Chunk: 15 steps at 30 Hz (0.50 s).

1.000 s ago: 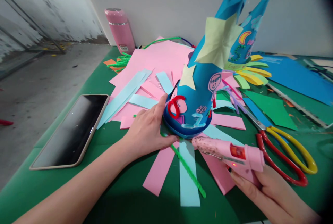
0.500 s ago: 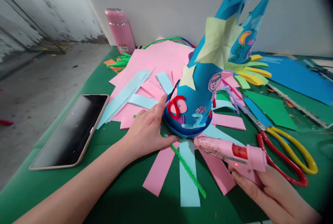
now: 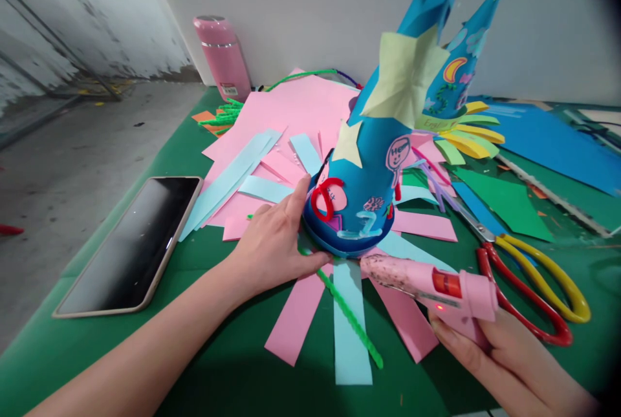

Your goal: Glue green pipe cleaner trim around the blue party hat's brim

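A blue paper cone hat point(image 3: 371, 145), with pale yellow stars and a red pipe-cleaner shape on it, stands over pink and light-blue paper strips that fan out from its base. My left hand point(image 3: 272, 242) grips its lower left rim, thumb along the front and index finger up the side. My right hand point(image 3: 499, 346) is closed round the handle of a pink glue gun point(image 3: 412, 275) whose red light glows. The gun's nozzle meets the front of the rim, just above a light-blue strip point(image 3: 352, 333). A green pipe cleaner point(image 3: 352, 313) lies across the strips.
Left of my arm lies a phone point(image 3: 130, 242). Scissors point(image 3: 533, 281) with red and yellow handles rest at the right. A pink bottle point(image 3: 220, 58), pink paper sheets point(image 3: 295, 106) and a second decorated cone hat point(image 3: 460, 74) stand or lie toward the wall.
Almost nothing differs. The whole view has shifted very slightly, while both hands, the hat and the glue gun keep their places relative to each other.
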Each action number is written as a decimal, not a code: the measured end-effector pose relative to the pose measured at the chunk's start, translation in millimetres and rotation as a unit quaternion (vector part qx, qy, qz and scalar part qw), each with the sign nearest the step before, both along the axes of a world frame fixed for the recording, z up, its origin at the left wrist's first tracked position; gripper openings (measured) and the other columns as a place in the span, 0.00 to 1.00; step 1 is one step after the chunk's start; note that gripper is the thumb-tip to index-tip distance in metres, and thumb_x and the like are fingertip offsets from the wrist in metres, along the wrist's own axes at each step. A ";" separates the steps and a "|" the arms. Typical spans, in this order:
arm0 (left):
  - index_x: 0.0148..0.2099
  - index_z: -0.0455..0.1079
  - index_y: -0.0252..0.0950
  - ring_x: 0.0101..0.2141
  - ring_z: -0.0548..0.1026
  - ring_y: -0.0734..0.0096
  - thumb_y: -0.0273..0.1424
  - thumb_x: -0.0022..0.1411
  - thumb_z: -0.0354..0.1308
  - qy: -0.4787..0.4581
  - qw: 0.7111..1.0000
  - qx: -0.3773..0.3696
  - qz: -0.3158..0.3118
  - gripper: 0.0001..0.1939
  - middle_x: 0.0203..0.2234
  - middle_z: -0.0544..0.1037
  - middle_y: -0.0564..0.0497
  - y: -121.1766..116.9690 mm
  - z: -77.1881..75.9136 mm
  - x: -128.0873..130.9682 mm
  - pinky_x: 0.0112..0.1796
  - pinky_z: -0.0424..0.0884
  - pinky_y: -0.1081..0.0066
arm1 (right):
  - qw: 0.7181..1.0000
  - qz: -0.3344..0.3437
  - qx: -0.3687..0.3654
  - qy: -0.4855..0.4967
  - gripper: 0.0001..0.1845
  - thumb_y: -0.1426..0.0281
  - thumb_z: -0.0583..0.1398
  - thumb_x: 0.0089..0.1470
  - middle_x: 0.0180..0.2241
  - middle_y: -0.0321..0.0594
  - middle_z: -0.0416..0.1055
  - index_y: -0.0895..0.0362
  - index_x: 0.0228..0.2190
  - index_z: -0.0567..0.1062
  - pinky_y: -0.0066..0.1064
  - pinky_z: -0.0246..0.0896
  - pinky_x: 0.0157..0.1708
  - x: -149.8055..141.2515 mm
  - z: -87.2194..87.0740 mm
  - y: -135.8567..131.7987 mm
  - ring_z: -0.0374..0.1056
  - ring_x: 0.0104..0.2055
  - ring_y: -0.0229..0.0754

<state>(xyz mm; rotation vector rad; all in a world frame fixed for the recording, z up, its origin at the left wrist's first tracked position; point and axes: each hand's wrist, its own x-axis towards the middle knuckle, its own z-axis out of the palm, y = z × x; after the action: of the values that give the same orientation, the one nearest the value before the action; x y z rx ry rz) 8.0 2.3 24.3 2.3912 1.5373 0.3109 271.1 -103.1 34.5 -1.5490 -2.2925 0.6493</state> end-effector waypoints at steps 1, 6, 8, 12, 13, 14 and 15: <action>0.64 0.29 0.32 0.40 0.72 0.50 0.45 0.47 0.58 0.001 1.000 -0.001 0.000 0.53 0.36 0.73 0.44 -0.2 0.2 -0.1 0.39 0.63 0.58 | 1.000 0.006 0.005 -0.001 0.32 0.67 0.54 0.55 0.52 0.38 0.66 0.48 0.59 0.51 0.31 0.63 0.48 0.0 0.5 0.3 0.64 0.52 0.46; 0.64 0.29 0.32 0.40 0.72 0.49 0.45 0.46 0.59 0.001 1.000 0.005 0.005 0.53 0.36 0.73 0.44 -1.0 1.4 -0.3 0.39 0.63 0.58 | 1.000 -0.009 -0.009 -0.001 0.30 0.66 0.53 0.55 0.51 0.38 0.66 0.48 0.58 0.53 0.31 0.64 0.47 -0.3 -0.7 -1.8 0.67 0.48 0.44; 0.64 0.30 0.32 0.40 0.72 0.49 0.44 0.46 0.59 0.005 1.000 -0.006 0.007 0.53 0.36 0.73 0.44 -0.9 3.1 0.3 0.39 0.64 0.58 | 0.999 -0.041 -0.022 0.012 0.27 0.64 0.53 0.56 0.50 0.39 0.68 0.48 0.57 0.56 0.30 0.66 0.45 -2.1 -1.5 -3.6 0.70 0.44 0.42; 0.64 0.31 0.30 0.40 0.71 0.50 0.44 0.47 0.58 0.011 1.000 -0.025 0.009 0.52 0.35 0.73 0.44 -0.3 7.3 1.6 0.39 0.64 0.58 | 0.994 -0.088 -0.027 0.051 0.24 0.61 0.51 0.56 0.48 0.38 0.69 0.47 0.55 0.61 0.31 0.66 0.45 -7.2 -1.9 -6.4 0.70 0.41 0.41; 0.64 0.32 0.30 0.40 0.72 0.50 0.44 0.47 0.58 0.011 1.000 -0.026 0.009 0.52 0.35 0.73 0.44 -0.1 7.8 1.8 0.38 0.64 0.59 | 0.994 -0.095 -0.023 0.058 0.24 0.61 0.52 0.56 0.48 0.38 0.69 0.47 0.54 0.61 0.31 0.65 0.46 -8.0 -1.9 -6.9 0.69 0.42 0.42; 0.64 0.32 0.30 0.39 0.72 0.50 0.44 0.47 0.58 0.011 1.000 -0.026 0.009 0.52 0.34 0.73 0.45 0.1 8.2 1.9 0.38 0.64 0.59 | 0.992 -0.103 -0.020 0.063 0.24 0.61 0.52 0.55 0.48 0.38 0.69 0.47 0.54 0.62 0.31 0.65 0.46 -8.4 -2.0 -7.4 0.69 0.44 0.42; 0.64 0.32 0.31 0.39 0.72 0.50 0.44 0.47 0.58 0.010 1.000 -0.026 0.010 0.52 0.34 0.73 0.45 0.2 8.3 2.0 0.38 0.64 0.59 | 0.991 -0.111 -0.019 0.066 0.24 0.61 0.53 0.55 0.48 0.38 0.69 0.47 0.54 0.62 0.31 0.65 0.46 -8.6 -2.2 -7.9 0.69 0.44 0.43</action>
<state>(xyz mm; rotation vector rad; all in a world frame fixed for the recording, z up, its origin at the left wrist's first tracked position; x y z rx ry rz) 10.0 2.5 32.6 2.3471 1.5594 0.2501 262.5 -111.0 32.3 -1.6935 -1.9865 0.7150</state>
